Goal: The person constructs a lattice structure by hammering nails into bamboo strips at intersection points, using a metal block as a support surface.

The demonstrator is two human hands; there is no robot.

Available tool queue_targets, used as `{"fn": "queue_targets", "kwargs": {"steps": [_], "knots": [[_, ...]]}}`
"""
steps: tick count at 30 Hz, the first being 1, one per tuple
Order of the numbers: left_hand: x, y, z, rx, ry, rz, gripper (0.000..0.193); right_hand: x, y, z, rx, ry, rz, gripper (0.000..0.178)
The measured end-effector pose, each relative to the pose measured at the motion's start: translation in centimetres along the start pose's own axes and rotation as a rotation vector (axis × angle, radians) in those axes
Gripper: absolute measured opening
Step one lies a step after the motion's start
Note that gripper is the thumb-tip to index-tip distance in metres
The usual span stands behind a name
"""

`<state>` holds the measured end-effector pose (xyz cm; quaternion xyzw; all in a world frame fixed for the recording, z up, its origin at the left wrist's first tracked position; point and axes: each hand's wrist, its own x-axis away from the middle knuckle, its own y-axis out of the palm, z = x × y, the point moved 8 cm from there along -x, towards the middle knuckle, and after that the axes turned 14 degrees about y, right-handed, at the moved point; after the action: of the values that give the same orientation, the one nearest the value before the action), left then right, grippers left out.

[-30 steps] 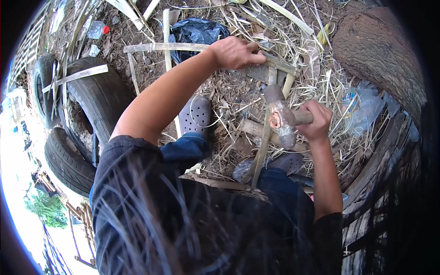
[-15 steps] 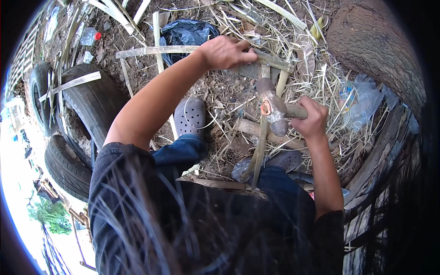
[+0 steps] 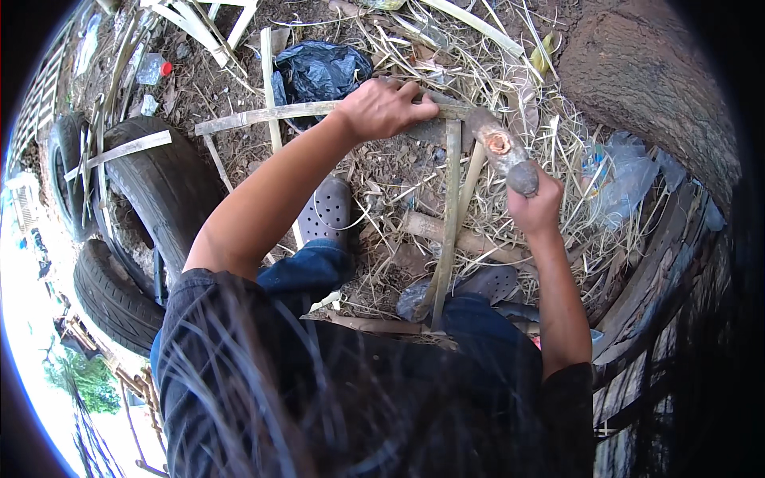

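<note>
My left hand [image 3: 386, 108] is closed on a long pale bamboo slat [image 3: 243, 119] that runs crosswise ahead of me. My right hand [image 3: 538, 201] grips a hammer by its handle, which is largely hidden behind the fist and head. The worn, rusty hammer head [image 3: 496, 143] is at the slat's right end; whether they touch, I cannot tell. Near that end a second bamboo slat [image 3: 449, 199] meets the crosswise one and extends back toward my legs. Another upright slat [image 3: 268, 80] crosses it left of my left hand.
Old tyres [image 3: 163, 183] stand at the left. Beyond my left hand lies a dark plastic bag [image 3: 323, 70]. A thick trunk [image 3: 637, 88] fills the far right, with clear plastic [image 3: 629, 179] below it. Bamboo shavings and a round bamboo piece [image 3: 462, 235] litter the ground between my clogs.
The hammer has swung up and away from me, its head turning from beside the second slat to the crosswise slat's right end. My left hand keeps its hold.
</note>
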<state>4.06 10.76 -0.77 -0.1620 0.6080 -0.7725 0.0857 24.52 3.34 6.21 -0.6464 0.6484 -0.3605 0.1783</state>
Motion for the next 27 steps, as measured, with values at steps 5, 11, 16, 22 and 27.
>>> {"fn": "queue_targets", "kwargs": {"steps": [5, 11, 16, 22, 27], "knots": [[-0.2, -0.4, 0.4, -0.005, 0.013, 0.028, 0.031, -0.6, -0.1, 1.0, -0.014, 0.141, -0.059, 0.011], [-0.1, -0.1, 0.7, -0.043, -0.035, -0.031, 0.039, 0.9, 0.9, 2.3, -0.039, 0.143, -0.033, 0.014], [1.1, -1.0, 1.1, -0.106, -0.115, 0.04, 0.049, 1.2, 0.6, 1.6, -0.114, 0.027, 0.02, 0.017], [1.3, -1.7, 1.1, -0.046, -0.201, 0.163, 0.034, 1.5, 1.9, 2.7, -0.151, 0.057, 0.033, 0.008], [0.6, -3.0, 1.6, -0.111, -0.238, 0.13, 0.025, -0.5, 4.0, 0.8, -0.28, 0.327, 0.012, 0.03]]}}
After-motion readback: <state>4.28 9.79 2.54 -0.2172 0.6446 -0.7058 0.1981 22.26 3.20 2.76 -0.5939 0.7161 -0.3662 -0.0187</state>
